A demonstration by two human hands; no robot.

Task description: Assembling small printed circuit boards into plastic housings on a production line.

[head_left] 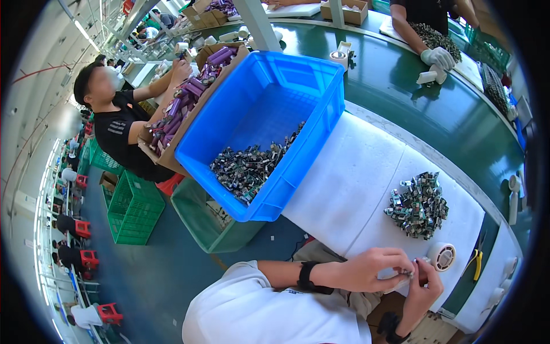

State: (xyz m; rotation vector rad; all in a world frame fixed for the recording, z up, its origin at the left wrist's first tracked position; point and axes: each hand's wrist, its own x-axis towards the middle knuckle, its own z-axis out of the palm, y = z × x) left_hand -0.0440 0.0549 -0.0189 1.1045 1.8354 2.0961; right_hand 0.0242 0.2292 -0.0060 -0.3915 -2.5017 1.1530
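My left hand [378, 268], with a black band on its wrist, has its fingertips pinched on a small grey-white part [406, 273]. My right hand [425, 288] meets it there, thumb and fingers closed at the same spot; its exact kind is too small to make out. Touching or just beside my right fingers is a white round fan head [442, 256]; whether it is held or lies on the sheet I cannot tell. Beyond my hands, a heap of small green and silver circuit boards [417, 205] rests on the white foam sheet [349, 189].
A tilted blue bin [298, 178] with many circuit boards stands left of the sheet, beside a carton of purple cylindrical cells [186, 100]. Yellow-handled pliers [478, 265] lie at right. A green conveyor [395, 74] runs behind; co-workers stand left and across, one gloved [437, 57].
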